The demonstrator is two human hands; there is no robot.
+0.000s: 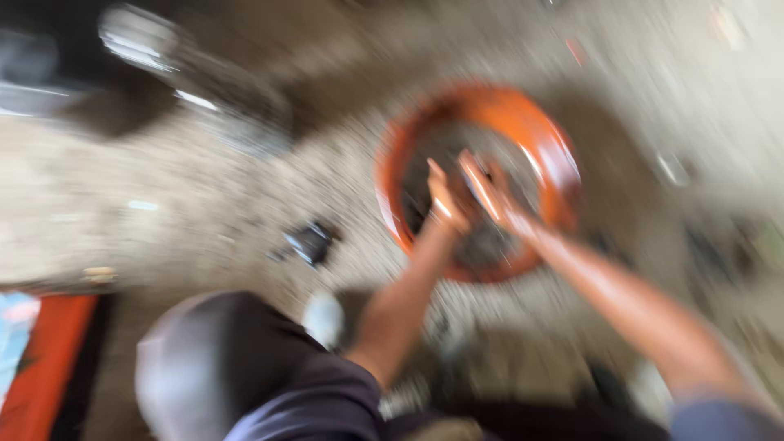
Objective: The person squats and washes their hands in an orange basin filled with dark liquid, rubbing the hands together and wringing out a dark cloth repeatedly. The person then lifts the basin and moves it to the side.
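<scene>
- An orange basin (545, 139) sits on the gravelly ground (204, 204), a little right of centre, with grey, wet-looking stuff inside; the blur is heavy, so what it holds is only a guess.
- Both hands reach down into it. The left hand (445, 200) and the right hand (490, 192) are close together near the middle of the basin, fingers seemingly spread; I cannot tell whether either grips anything.
- Judging by its look, the basin is stiff plastic or metal, round and shallow. Loaded and wet, it would likely be heavy and slippery, so the rim at opposite sides seems the surest hold.
- The rim is free all round, with bare ground beside it on the left and far sides.
- A small dark thing (310, 242) lies on the ground left of the basin, well apart.
- A shiny metal vessel (204, 82) stands farther off, top left.
- The person's dark-clad knee (220, 367) is at the near edge, and an orange strip (49, 359) lies at bottom left.
</scene>
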